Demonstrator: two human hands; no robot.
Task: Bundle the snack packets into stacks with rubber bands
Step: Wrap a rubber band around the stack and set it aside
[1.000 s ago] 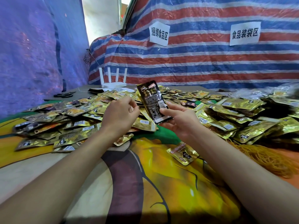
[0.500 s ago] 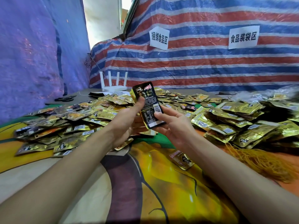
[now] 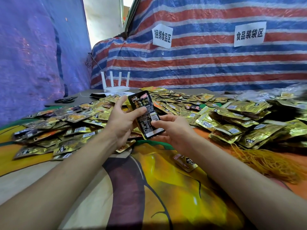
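Both hands hold a small stack of snack packets (image 3: 144, 112) upright above the table's middle; its black back with a barcode faces me. My left hand (image 3: 122, 122) grips the stack's left side, thumb across its face. My right hand (image 3: 172, 128) cups the lower right corner, thumb on the barcode. Loose gold packets (image 3: 69, 128) lie spread to the left and behind. Bundled gold stacks (image 3: 245, 120) are piled at the right. A heap of yellow rubber bands (image 3: 265, 161) lies at the right, beside my right forearm.
One packet (image 3: 185, 161) lies alone on the colourful cloth (image 3: 166, 205) under my right forearm. A white router (image 3: 116, 86) and black scissors (image 3: 65, 100) sit at the table's far left. Striped tarpaulin (image 3: 199, 63) with two paper signs walls the back.
My left hand has come off the packet pile on the left and taken hold of the stack's left side. The stack has moved slightly lower and nearer.
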